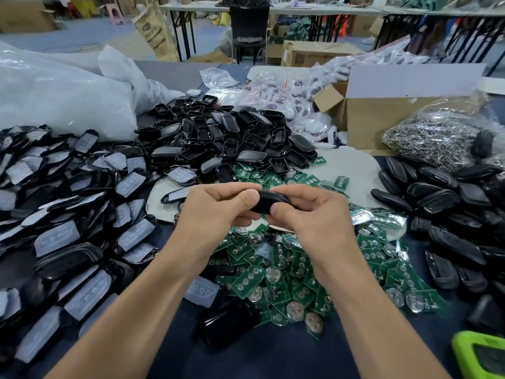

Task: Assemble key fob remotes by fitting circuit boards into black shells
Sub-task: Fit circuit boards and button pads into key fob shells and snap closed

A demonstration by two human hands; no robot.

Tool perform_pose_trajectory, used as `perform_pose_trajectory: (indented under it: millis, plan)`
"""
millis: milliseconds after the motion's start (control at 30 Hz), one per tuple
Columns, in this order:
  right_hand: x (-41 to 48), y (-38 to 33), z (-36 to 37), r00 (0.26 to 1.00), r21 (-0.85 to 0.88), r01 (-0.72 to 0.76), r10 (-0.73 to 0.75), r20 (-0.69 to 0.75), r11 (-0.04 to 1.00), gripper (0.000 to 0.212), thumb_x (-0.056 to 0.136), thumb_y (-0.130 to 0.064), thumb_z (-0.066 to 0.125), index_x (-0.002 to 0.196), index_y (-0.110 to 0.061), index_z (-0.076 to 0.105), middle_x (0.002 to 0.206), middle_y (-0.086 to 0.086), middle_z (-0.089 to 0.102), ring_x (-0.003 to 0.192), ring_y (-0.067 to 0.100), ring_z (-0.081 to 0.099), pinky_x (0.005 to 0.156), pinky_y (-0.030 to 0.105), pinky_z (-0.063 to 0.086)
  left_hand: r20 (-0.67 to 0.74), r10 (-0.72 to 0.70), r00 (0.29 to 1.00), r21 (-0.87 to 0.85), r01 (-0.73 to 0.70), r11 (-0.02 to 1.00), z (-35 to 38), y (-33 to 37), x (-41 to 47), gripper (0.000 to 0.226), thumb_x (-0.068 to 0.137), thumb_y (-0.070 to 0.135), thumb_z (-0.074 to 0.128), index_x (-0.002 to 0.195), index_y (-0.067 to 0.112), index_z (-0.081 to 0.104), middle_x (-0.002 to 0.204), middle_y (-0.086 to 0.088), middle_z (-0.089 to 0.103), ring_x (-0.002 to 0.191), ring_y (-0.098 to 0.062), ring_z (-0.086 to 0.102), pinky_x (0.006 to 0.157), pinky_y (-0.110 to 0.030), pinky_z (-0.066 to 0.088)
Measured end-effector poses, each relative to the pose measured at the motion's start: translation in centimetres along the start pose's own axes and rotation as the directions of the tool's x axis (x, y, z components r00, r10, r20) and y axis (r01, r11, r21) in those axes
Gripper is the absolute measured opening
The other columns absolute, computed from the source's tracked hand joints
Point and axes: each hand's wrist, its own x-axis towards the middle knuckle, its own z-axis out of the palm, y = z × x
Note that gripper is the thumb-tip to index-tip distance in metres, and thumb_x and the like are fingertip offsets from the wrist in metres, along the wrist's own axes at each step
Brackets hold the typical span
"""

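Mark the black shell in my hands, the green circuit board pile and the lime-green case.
held black shell [269,200]: head view, its glossy top, mid-length.
circuit board pile [276,283]: head view, a board near the pile's middle.
lime-green case [461,350]: head view, its left rim.

white bag [62,99] far left | cardboard box [377,119] right | ring-filled bag [431,138] before it | green case [461,351] near-right

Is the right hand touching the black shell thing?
Touching. The head view shows the right hand pinching the black shell, with the left hand holding its other end.
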Motion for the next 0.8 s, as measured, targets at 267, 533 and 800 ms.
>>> perform_pose_trajectory:
  millis: [267, 533, 800]
  plan:
    - [-0.01, -0.06, 0.05, 1.000, 0.017, 0.009, -0.009, 0.016, 1.000, 0.024, 0.085, 0.000, 0.080, 0.091, -0.023, 0.082, 0.083, 0.002, 0.081, 0.078, 0.024, 0.079, 0.079, 0.038, 0.066, -0.026, 0.092, 0.995, 0.061, -0.091, 0.994, 0.08, 0.03, -0.06, 0.024, 0.090, 0.008, 0.077, 0.087, 0.031, 0.083, 0.079, -0.004, 0.081, 0.066, -0.018, 0.076, 0.063, -0.020, 0.060]
    - [-0.15, -0.34, 0.18, 0.995, 0.078, 0.102, -0.100, -0.025, 0.992, 0.035, 0.079, 0.010, 0.081, 0.083, -0.025, 0.084, 0.080, 0.001, 0.081, 0.074, 0.018, 0.079, 0.070, 0.021, 0.060, -0.019, 0.178, 0.984, 0.130, -0.174, 0.976, 0.19, -0.16, -0.18, 0.021, 0.086, 0.014, 0.083, 0.095, 0.032, 0.085, 0.082, 0.000, 0.081, 0.078, -0.023, 0.077, 0.077, -0.036, 0.064]
    - [-0.16, -0.25, 0.06, 0.983, -0.147, 0.178, -0.184, -0.027, 0.973, 0.032, 0.080, 0.000, 0.084, 0.088, -0.032, 0.082, 0.081, -0.013, 0.080, 0.078, 0.007, 0.078, 0.074, 0.020, 0.061, -0.052, 0.189, 0.981, 0.230, -0.172, 0.958, 0.16, -0.09, -0.15, 0.023, 0.084, 0.016, 0.085, 0.094, 0.037, 0.084, 0.085, 0.010, 0.081, 0.087, -0.015, 0.077, 0.089, -0.044, 0.062]
